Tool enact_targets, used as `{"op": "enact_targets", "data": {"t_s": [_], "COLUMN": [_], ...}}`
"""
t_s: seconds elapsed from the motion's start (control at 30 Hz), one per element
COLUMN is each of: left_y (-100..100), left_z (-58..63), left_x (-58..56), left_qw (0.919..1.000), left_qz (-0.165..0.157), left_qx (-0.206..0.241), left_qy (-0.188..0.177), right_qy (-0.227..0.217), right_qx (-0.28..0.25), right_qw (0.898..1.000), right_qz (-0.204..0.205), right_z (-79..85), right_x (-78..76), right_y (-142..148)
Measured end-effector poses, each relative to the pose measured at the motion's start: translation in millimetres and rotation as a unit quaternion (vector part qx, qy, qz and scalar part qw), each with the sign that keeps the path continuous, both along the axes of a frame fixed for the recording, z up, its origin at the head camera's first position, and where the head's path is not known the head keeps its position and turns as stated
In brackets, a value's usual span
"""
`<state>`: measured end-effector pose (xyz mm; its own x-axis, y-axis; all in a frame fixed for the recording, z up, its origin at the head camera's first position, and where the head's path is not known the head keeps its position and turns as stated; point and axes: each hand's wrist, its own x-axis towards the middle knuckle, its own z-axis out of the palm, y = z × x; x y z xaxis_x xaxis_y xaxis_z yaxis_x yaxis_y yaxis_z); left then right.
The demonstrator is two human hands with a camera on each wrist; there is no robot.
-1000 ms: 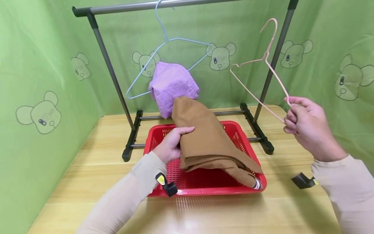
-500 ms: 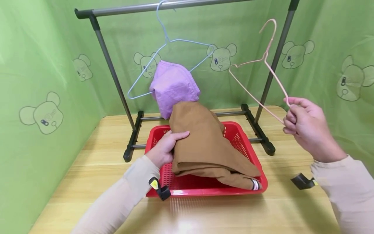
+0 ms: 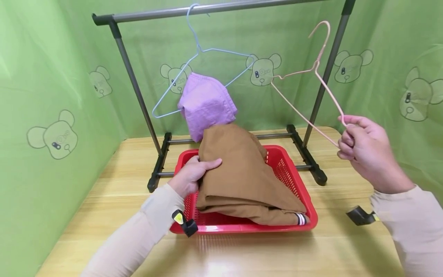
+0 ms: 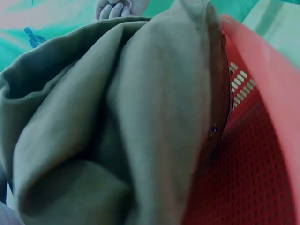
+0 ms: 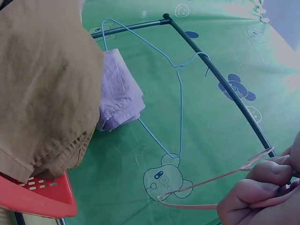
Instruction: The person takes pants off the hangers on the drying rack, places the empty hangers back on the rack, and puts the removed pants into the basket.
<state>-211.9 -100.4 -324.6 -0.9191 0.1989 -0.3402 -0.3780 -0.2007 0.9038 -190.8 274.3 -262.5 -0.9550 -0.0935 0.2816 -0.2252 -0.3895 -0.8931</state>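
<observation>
Since the earlier frame, the brown garment (image 3: 238, 169) has been sinking and shifting a little leftward with the left hand (image 3: 188, 175), its folds now sitting lower over the red basket (image 3: 256, 228); the right hand (image 3: 370, 154) is staying almost where it was.

The metal rack (image 3: 221, 7) is standing behind everything on the wooden table (image 3: 242, 254). The basket is sitting in front of it, and the garment is filling much of its opening, the upper folds rising above the back rim. Whether the folds are resting on the basket floor is not showing. A blue hanger (image 3: 199, 48) is hanging from the rail with a purple cloth (image 3: 207, 102) draped over its lower bar. A pink hanger (image 3: 317, 64) is standing bare in the air, hook upward, off the rail. The left thumb is lying over the garment's edge while the fingers are going beneath it, pinching the layers; the fingertips are hidden. The right fingers are curling tightly round one end of the pink hanger. Smallest, a striped band (image 3: 301, 219) is lying by the basket's front right corner.

As a judgement, one-handed holding is risking the stack sliding open, since its far side is unsupported; the band could be catching on the rim, and a swing upward could be knocking the purple cloth loose.
</observation>
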Motion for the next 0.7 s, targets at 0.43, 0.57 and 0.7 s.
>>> {"op": "enact_targets", "data": {"t_s": [0.43,0.57,0.7], "left_y": [-11.9,-14.7,-15.8], "left_z": [2.9,3.0,5.4], "left_x": [-12.1,-14.4,-14.5], "left_qw": [0.9686,0.9438,0.8920], "left_qz": [0.003,-0.023,-0.055], "left_qx": [-0.231,-0.298,-0.410], "left_qy": [0.093,0.142,0.182], "right_qy": [-0.001,0.000,0.001], "right_qx": [0.008,0.007,0.009], "right_qw": [1.000,1.000,1.000], "right_qz": [-0.004,-0.004,-0.005], "right_z": [0.7,1.4,2.8], "right_x": [1.0,0.6,-0.2], "right_y": [1.5,1.1,0.2]}}
